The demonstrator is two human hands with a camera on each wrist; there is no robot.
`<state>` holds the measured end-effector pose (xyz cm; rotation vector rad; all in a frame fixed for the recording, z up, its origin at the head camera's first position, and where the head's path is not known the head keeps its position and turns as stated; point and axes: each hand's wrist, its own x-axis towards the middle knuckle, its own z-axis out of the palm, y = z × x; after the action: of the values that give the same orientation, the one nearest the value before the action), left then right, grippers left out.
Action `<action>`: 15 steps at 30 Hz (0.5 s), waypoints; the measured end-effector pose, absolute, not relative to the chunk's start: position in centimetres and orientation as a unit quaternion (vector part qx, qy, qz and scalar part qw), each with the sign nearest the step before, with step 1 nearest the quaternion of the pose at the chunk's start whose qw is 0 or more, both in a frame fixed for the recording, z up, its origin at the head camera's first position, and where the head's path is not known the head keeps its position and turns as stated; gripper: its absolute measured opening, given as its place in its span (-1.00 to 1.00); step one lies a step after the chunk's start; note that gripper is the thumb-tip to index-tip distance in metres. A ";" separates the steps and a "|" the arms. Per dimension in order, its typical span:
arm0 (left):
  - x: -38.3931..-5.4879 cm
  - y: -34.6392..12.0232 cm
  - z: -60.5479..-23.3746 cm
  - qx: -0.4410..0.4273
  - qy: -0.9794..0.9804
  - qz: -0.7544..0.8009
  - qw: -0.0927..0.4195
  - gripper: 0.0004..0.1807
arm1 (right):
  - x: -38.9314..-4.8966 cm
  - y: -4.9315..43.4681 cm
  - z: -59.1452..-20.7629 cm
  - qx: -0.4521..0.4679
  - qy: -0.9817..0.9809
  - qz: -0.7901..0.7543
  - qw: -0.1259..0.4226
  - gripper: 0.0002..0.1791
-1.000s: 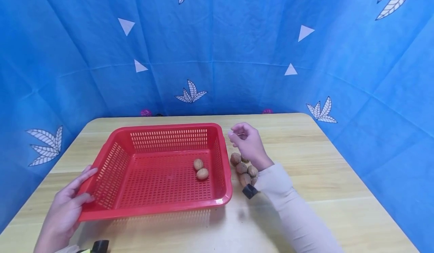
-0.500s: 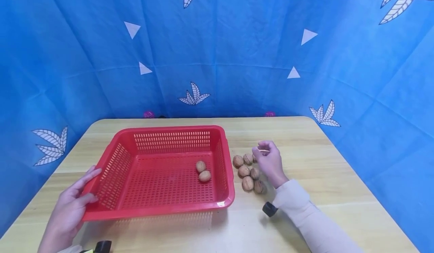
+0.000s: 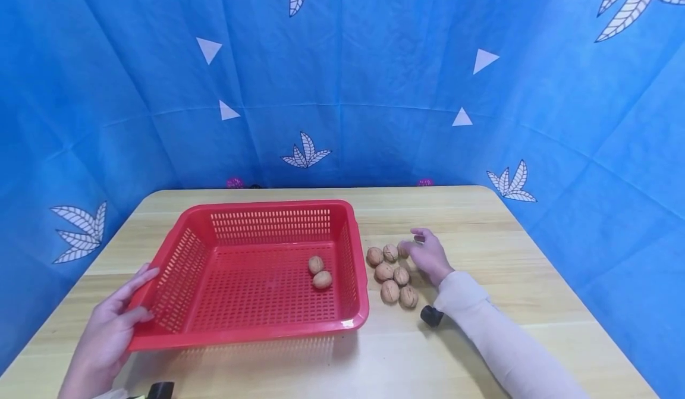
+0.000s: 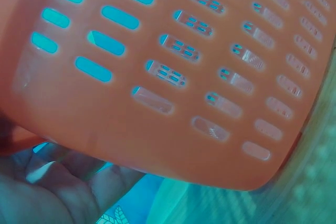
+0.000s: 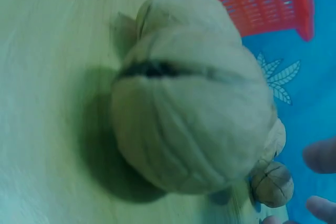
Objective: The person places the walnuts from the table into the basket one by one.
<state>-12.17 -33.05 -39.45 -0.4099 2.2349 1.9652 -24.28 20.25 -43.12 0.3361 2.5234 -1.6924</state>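
Observation:
My left hand (image 3: pixel 107 327) grips the left rim of a red plastic basket (image 3: pixel 248 330), its thumb over the edge. In the left wrist view, the fingers (image 4: pixel 58 187) curl at the rim of the slotted wall. Two walnuts (image 3: pixel 322 279) lie together inside the basket, toward its right side. My right hand (image 3: pixel 430 257) reaches over the far end of a group of several walnuts (image 3: pixel 389 291) right of the basket, thumb and fingers apart. Its thumb overlaps the farthest walnut (image 3: pixel 404 249). In the right wrist view, fingertips (image 5: pixel 321 156) hang close to a walnut (image 5: pixel 273 184).
A pale wooden table (image 3: pixel 481 226) lies under everything. Behind it hangs a blue cloth (image 3: pixel 396 60) with white leaves and triangles. A small black device (image 3: pixel 431 316) sits at the right wrist, another black piece (image 3: pixel 160 390) at the left.
My right hand has moved from beside the basket's far right corner rightward and down to the farthest walnut, uncovering the group. The left hand keeps its grip on the basket.

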 end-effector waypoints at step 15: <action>-12.2 -32.7 -39.0 -0.142 0.749 0.643 0.074 -0.16 | -24.7 20.0 -44.1 0.062 0.871 -0.487 -0.002 -0.54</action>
<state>-12.22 -32.66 -39.01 -0.4258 2.2464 1.9310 -24.67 19.98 -44.05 0.1947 2.7409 -1.5307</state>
